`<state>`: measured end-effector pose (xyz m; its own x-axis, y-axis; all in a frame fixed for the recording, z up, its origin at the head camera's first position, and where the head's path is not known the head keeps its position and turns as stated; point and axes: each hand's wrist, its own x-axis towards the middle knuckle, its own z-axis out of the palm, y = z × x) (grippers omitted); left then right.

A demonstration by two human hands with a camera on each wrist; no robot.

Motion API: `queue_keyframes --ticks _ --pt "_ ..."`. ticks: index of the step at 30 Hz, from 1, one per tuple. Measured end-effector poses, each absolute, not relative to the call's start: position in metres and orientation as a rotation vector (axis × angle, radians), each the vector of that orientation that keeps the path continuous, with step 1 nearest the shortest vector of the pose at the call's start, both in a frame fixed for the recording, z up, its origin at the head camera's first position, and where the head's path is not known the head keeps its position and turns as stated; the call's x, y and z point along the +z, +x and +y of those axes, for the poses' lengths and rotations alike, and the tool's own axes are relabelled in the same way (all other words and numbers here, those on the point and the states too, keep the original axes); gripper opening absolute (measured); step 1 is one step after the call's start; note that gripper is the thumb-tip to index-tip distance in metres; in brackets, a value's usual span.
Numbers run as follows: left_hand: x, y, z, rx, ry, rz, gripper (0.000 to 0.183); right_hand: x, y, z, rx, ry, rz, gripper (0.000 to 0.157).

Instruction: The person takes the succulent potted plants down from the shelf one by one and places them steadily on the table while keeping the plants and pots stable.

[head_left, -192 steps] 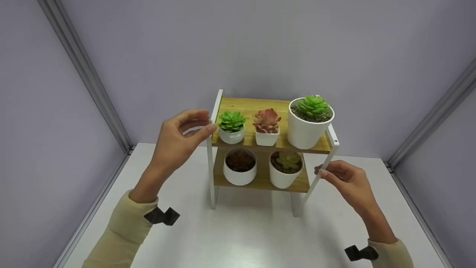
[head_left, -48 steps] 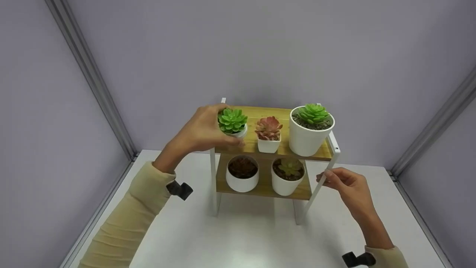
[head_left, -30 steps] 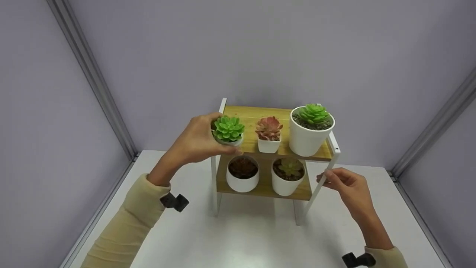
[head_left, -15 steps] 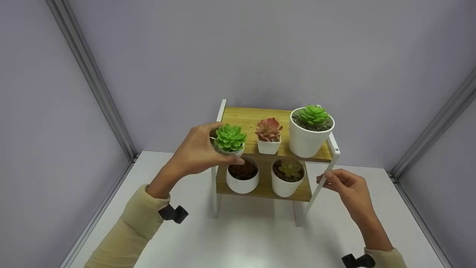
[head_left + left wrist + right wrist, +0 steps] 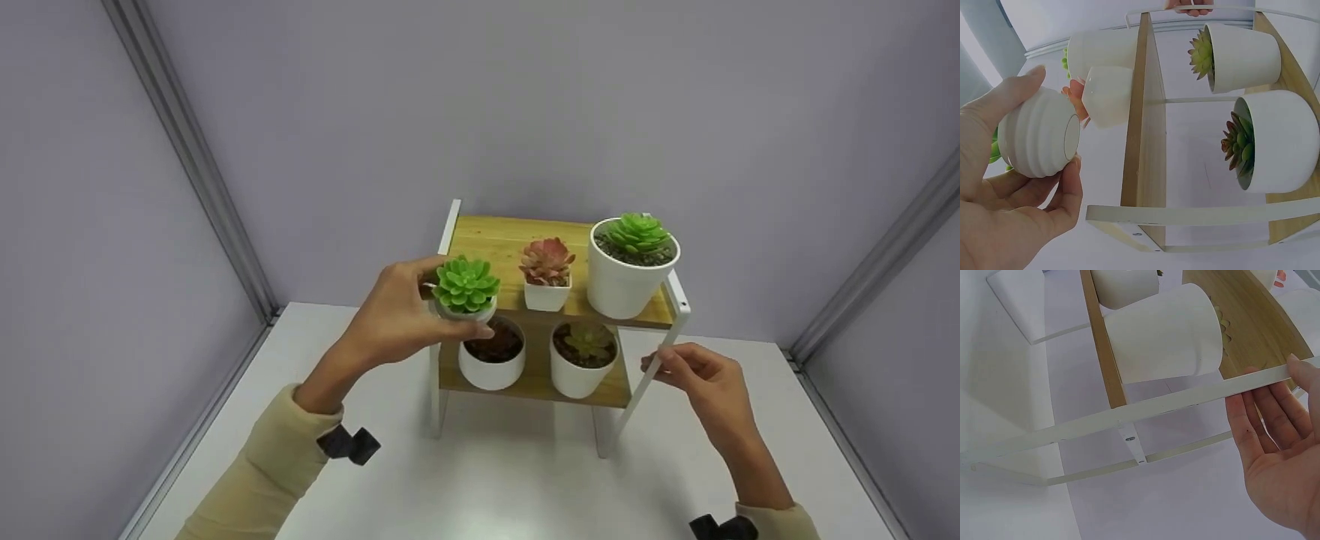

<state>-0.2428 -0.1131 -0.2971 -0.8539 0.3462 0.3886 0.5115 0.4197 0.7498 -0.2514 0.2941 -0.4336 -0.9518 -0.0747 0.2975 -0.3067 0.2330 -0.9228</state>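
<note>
Just in front of the rack (image 5: 491, 229), near the left end of its upper board, the left hand (image 5: 401, 311) holds a small pot (image 5: 1039, 135) with a green plant (image 5: 466, 283) in it. The thumb curls round one side of the pot and the fingers round the other; in the left wrist view its base shows, clear of the board.

At the rack's right side, the right hand (image 5: 709, 379) pinches the front leg (image 5: 640, 394) between thumb and fingers, at a height between the two boards.

On the rack's upper board stand a red plant (image 5: 547, 262) in a square pot and, at the right end, a large pot (image 5: 624, 289). On the rack's lower board are a brown plant's pot (image 5: 491, 373) at left and a dull green plant's pot (image 5: 581, 379) at right.

The small pot looks light and stiff, perhaps ceramic, so a knock against the rack could chip it. Its glossy skin may be slippery, though the ribs should help the fingers. The rounded wall is the best hold; the leaves look bendy and probably poor to lift by. The rack's leg seems rigid and narrow, suited to a pinch.
</note>
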Motion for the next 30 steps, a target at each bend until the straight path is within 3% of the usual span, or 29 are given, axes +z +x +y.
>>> queue_keyframes --ticks 13,30 --pt "-0.306 -0.235 -0.109 -1.590 -0.714 -2.459 0.073 -0.433 -0.252 0.296 1.844 0.383 -2.281 0.033" --pt "-0.326 -0.228 -0.111 -1.725 -0.769 -2.416 0.068 -0.433 -0.252 0.293 1.854 0.343 -2.270 0.029"
